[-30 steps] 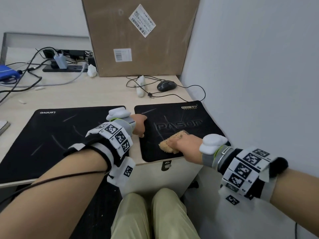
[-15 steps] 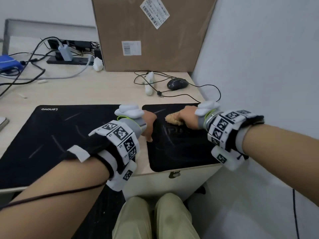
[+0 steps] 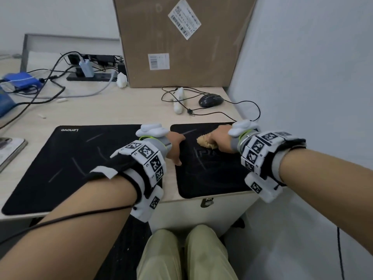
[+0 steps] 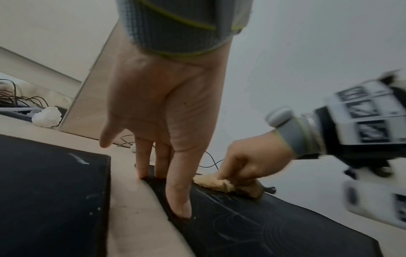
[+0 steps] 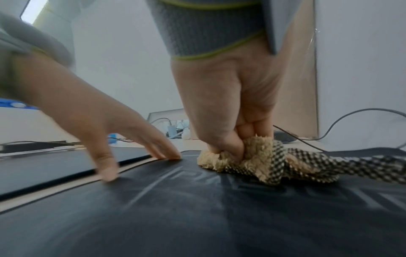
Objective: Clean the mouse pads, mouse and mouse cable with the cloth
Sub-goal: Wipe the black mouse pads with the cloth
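The cloth (image 3: 205,142) sits bunched on the far part of the smaller mouse pad (image 3: 212,178), right hand (image 3: 221,138) curled tight around it, fingers and thumb gripping the tan fleece, checked side trailing off toward the wall (image 5: 329,167). Left hand (image 3: 174,145) is at that pad's left edge, fingers (image 4: 178,191) straight and spread, tips pressing the pad down. Left of the pad, just across a strip of bare desk (image 3: 121,110), lies the bigger mouse pad (image 3: 70,164), streaked with pale marks. Beyond the pad sits the mouse (image 3: 211,100), its cable (image 3: 256,110) looping near the right wrist. Behind the mouse, a cardboard box (image 3: 181,41) fills the corner.
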{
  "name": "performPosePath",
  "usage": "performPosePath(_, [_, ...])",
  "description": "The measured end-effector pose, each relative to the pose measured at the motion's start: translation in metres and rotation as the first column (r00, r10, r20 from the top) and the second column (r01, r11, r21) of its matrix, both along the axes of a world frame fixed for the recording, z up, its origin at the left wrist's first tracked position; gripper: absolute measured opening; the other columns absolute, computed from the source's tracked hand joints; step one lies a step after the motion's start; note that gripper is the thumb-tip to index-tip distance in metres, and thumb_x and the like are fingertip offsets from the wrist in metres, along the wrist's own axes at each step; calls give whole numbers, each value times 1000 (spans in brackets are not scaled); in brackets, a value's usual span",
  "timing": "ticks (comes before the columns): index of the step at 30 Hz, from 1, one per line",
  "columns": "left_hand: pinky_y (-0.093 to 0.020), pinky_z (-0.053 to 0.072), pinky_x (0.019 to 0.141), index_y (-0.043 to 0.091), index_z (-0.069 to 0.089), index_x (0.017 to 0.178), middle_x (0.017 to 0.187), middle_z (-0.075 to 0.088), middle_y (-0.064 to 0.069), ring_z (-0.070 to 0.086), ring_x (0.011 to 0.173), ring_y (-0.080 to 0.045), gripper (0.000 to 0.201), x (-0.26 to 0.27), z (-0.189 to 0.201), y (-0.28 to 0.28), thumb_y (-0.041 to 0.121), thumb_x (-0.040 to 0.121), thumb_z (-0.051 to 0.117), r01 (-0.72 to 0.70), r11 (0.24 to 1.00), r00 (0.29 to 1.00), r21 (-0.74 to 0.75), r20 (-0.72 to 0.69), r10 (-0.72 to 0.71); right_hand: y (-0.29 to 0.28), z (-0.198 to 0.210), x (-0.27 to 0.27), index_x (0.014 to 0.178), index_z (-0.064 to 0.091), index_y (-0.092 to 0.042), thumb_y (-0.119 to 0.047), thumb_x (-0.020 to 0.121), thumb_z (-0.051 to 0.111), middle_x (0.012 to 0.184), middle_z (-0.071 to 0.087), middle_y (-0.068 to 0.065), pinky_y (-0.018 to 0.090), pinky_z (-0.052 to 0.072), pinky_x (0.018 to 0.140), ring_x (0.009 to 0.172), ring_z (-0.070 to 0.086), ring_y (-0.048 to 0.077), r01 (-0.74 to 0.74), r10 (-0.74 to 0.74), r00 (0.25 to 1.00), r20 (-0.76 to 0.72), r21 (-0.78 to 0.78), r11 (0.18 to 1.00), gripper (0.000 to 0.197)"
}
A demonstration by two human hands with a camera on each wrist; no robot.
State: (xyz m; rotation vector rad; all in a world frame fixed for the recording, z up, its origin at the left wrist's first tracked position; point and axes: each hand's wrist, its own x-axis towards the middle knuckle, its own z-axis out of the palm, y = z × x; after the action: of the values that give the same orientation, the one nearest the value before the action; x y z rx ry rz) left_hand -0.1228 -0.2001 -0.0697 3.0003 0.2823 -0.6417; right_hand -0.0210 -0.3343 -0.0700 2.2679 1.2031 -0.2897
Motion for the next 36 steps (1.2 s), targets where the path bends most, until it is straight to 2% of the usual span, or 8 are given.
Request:
performPosePath(5, [-35, 41, 106, 14, 36, 143, 143, 46, -5, 47, 130, -24, 77, -2, 4, -5, 35, 80, 73, 19, 999, 1000, 28, -20, -19, -59, 5, -57, 117, 59, -23, -7, 85, 50, 119, 62, 3, 28, 49, 90, 111, 60, 26, -34, 38, 995, -94, 45, 998, 37])
performPosePath(8, [-36, 42, 105, 13, 36, 143, 143, 46, -6, 48, 129, -25, 76, -2, 3, -6, 35, 80, 72, 10, 999, 999, 42, -35, -9, -77, 7, -95, 133, 46, -22, -7, 89, 47, 127, 53, 2, 29, 43, 84, 118, 53, 26, -76, 79, 989, -128, 29, 997, 47])
performPosePath(13, [-33, 39, 107, 14, 35, 144, 145, 44, -6, 45, 132, -23, 76, -6, 1, -6, 34, 81, 72, -8, 1000, 1000, 18, 23, 7, -98, 1, -114, 129, 43, -21, -3, 86, 44, 128, 49, -2, 30, 40, 75, 117, 51, 23, -34, 39, 992, -123, 42, 999, 46])
performPosePath(17, [-32, 35, 110, 15, 29, 148, 149, 37, -4, 38, 136, -22, 82, -6, 1, 2, 35, 80, 72, -12, 999, 1000, -29, 24, 13, -104, -6, -111, 146, 25, -32, -7, 91, 43, 154, 27, -7, 39, 30, 109, 140, 32, 15, 53, -49, 990, -133, 31, 998, 63])
performPosePath(22, [-30, 33, 108, 17, 28, 148, 150, 37, 0, 38, 137, -20, 83, -1, 1, 13, 31, 80, 73, -8, 999, 1000, -51, 19, 9, -136, -11, -55, 126, 47, -34, -17, 87, 40, 138, 52, -4, 31, 42, 101, 124, 53, 21, 299, -223, 944, -242, 344, 890, 44])
performPosePath(24, [-29, 33, 107, 18, 30, 147, 149, 39, 1, 39, 136, -19, 81, 4, 0, 16, 29, 80, 73, -12, 997, 999, -75, 31, 14, -152, -19, -28, 138, 41, -33, -16, 90, 41, 149, 40, -7, 24, 33, 109, 133, 44, 16, 365, -291, 923, -252, 335, 868, 51])
performPosePath(27, [-31, 34, 108, 19, 31, 146, 148, 39, 2, 40, 135, -20, 81, 6, -2, 23, 30, 78, 75, -32, 992, 999, -122, 39, 37, -158, -30, -9, 145, 29, -37, -18, 93, 39, 158, 20, 1, 38, 27, 115, 141, 32, 25, 433, -379, 898, -225, 295, 852, 56])
performPosePath(36, [-37, 35, 109, 17, 27, 147, 147, 41, -4, 40, 135, -25, 94, 19, -12, 43, 43, 72, 77, -147, 985, 989, -88, 16, 149, -110, -25, -45, 147, 22, -17, -19, 98, 36, 149, 28, 14, 42, 32, 108, 133, 35, 37, 312, -282, 943, -177, 172, 934, 51])
